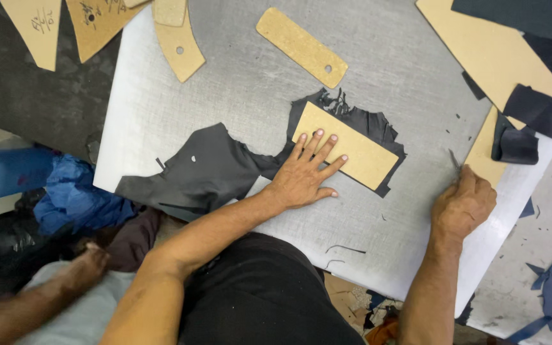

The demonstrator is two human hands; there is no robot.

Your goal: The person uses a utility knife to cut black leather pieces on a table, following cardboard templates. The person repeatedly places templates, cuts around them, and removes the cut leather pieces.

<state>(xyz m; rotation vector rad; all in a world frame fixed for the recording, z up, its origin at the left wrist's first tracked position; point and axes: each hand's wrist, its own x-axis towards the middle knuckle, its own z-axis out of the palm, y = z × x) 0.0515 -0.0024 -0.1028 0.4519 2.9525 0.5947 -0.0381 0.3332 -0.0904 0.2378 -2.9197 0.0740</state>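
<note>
A grey, scratched cutting board (237, 76) lies tilted over a dark worktable (27, 96), with tan cardboard patterns (301, 46) scattered along its far edge, dark fabric offcuts (544, 108) piled at the right, blue cloth (65, 191) bunched at the left, under even, soft light.

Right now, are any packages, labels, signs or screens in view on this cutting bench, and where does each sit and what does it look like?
No packages, signs or screens show.
Hand-marked tan template: top left corner, triangular, dark pen marks.
Second marked tan template: just right of it, angular, dark pen marks and a punched hole.
Plain tan template: centre, oblong, unmarked, pressed on black material by the left hand.
</note>
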